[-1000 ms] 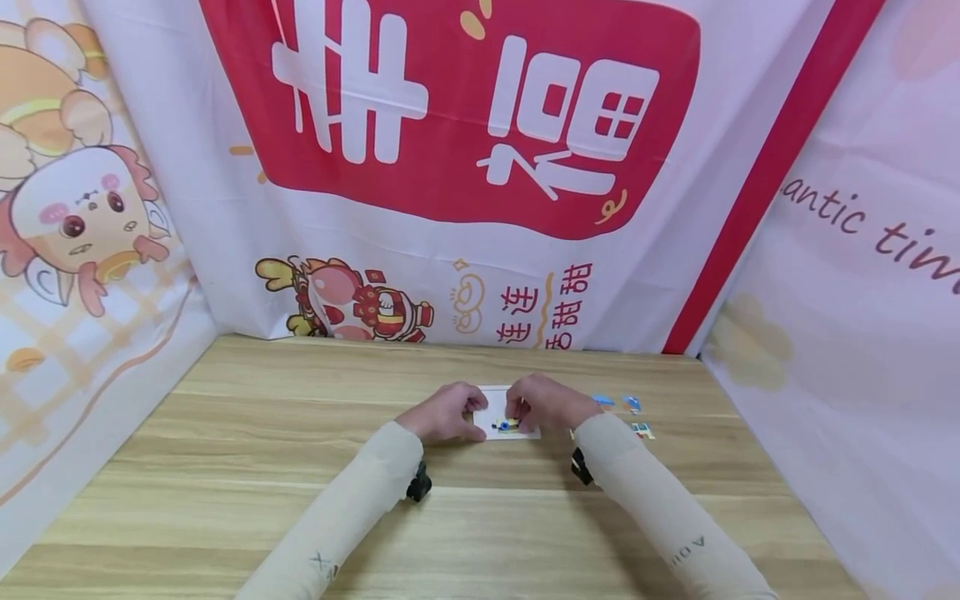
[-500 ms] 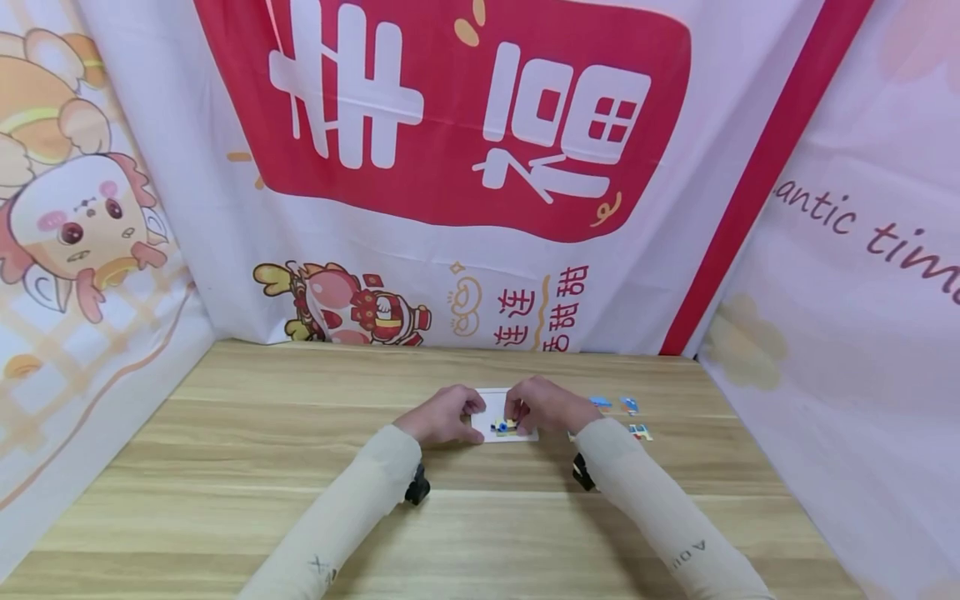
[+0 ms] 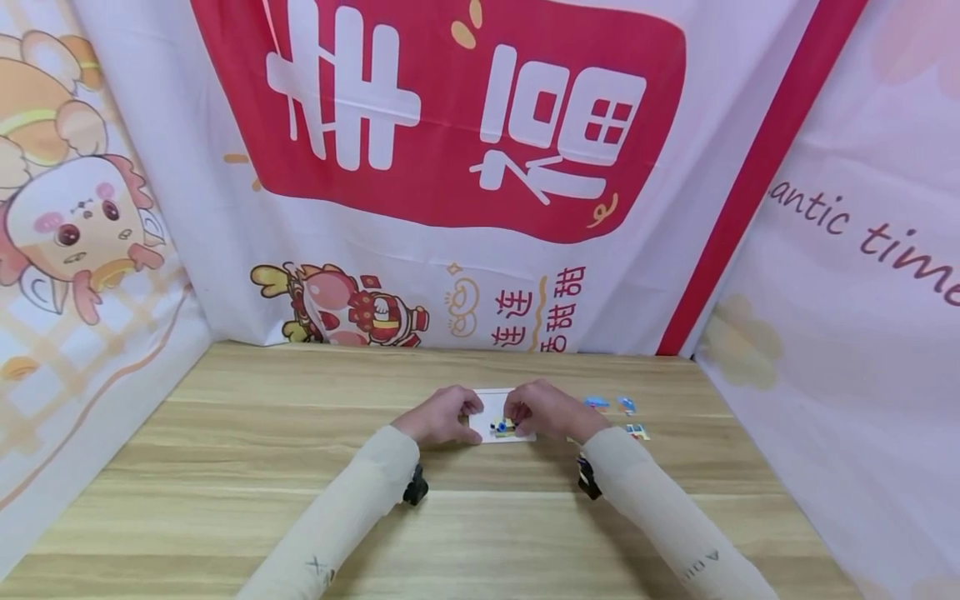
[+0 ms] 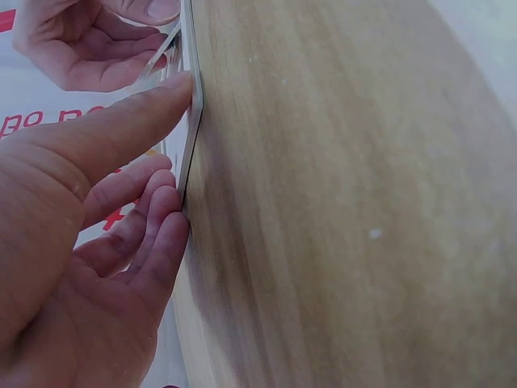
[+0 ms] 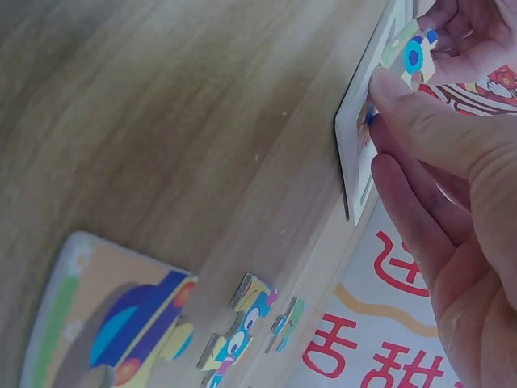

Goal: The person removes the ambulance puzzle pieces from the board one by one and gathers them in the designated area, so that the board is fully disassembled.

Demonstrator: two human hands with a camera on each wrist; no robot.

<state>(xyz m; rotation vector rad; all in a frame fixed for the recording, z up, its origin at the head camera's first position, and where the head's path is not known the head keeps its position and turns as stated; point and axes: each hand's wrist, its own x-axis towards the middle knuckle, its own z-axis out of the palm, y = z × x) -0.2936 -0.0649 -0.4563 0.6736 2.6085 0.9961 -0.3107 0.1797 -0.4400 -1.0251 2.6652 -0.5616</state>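
Note:
A white puzzle board (image 3: pixel 490 403) lies flat on the table between the two hands. My left hand (image 3: pixel 444 415) holds its left side, with the thumb on the edge in the left wrist view and the fingertips further along that side. Above the board, my right hand (image 3: pixel 551 408) pinches a puzzle piece (image 5: pixel 413 56) between thumb and fingers. The piece is pale yellow and green, with a blue ring printed on it, and it stands tilted up from the board. Part of the piece and the board's right portion are hidden behind the right hand.
Several loose puzzle pieces lie right of the board: a blue one (image 3: pixel 626 405) further back and a pale one (image 3: pixel 637 432) nearer. A large corner piece (image 5: pixel 121 315) shows in the right wrist view. A printed cloth (image 3: pixel 465 275) hangs behind the wooden table (image 3: pixel 300 433).
The head view shifts slightly. Both hands stay at the board; the right hand still pinches the puzzle piece, with its wrist turned a little.

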